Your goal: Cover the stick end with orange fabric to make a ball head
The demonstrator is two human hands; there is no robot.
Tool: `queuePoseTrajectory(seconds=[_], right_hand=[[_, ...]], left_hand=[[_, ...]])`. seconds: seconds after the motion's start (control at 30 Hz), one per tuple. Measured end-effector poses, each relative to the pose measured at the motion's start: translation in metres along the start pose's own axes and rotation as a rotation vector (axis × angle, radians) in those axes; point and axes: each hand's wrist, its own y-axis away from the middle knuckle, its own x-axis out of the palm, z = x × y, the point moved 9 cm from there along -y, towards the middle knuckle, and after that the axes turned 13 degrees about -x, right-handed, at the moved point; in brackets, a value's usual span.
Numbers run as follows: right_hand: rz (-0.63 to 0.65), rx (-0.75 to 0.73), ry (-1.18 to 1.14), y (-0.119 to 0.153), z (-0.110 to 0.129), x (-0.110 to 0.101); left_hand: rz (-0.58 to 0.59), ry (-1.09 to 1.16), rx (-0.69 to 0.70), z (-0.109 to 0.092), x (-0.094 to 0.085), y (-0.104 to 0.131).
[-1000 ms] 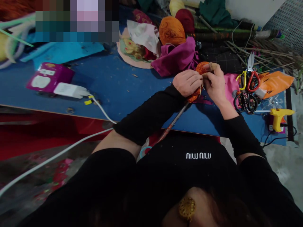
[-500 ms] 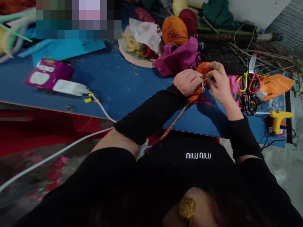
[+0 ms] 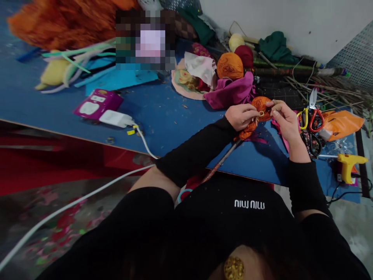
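A blue tabletop slanted across the view, its near edge against the wearer's black top, with a pale wall beyond at 1 o'clock and red material below the edge at 8. Clock directions ran from the orange patterned bundle, which was between the hands near that edge; a thin stick ran from it toward 7.

The left hand was drawn narrow, pinching a pale tie against the bundle. The right hand had its fingertips close together at the bundle's right side; whether they gripped the tie could not be told. Both hands partly hid the bundle.

Magenta cloth crowded in at 11, with an orange ball behind. Twigs spread at 2, scissors with red and yellow handles were at 3, and a yellow glue gun at 4. A purple box with a white plug was at 9.
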Motion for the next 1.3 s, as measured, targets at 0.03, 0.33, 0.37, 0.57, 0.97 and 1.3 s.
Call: queuePoseTrajectory(seconds=[0.03,0.33,0.37,0.57,0.97,1.3], right_hand=[[-0.017,0.002,-0.010,0.000,0.000,0.001],[-0.397,-0.058,0.332,0.013,0.002,-0.028],[-0.264,-0.082,0.412,0.009,0.005,-0.018],[0.142,-0.119,0.643,0.000,0.000,0.028],[0.165,-0.024,0.508,0.005,-0.011,0.024],[0.127,0.022,0.592,0.024,-0.024,0.013]], left_hand=[[-0.004,0.021,-0.010,0.001,0.000,0.000],[-0.046,0.088,-0.157,0.014,0.001,0.002],[-0.041,0.085,-0.153,0.013,0.001,0.002],[-0.076,0.145,-0.101,0.007,-0.006,0.000],[0.052,0.115,-0.334,0.031,0.011,0.004],[-0.056,0.167,-0.569,0.063,0.007,0.019]])
